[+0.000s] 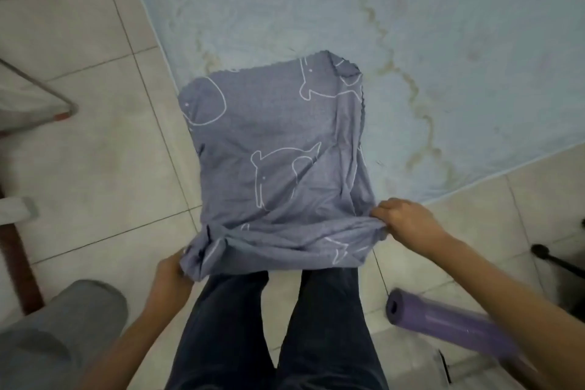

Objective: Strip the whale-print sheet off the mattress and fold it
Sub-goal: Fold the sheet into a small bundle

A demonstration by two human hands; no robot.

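The grey-blue whale-print sheet (278, 161) is folded into a narrow panel. Its far end lies on the corner of the bare, stained light-blue mattress (380, 25), and its near end is bunched up in front of my legs. My left hand (171, 275) grips the near left corner of the sheet. My right hand (405, 222) grips the near right corner, a little higher and farther out. The sheet sags between the two hands.
Pale floor tiles (104, 152) surround the mattress. A rolled purple mat (449, 326) lies on the floor at the right. A grey cushion (63, 336) sits at the lower left, and a metal frame (47, 95) stands at the left edge.
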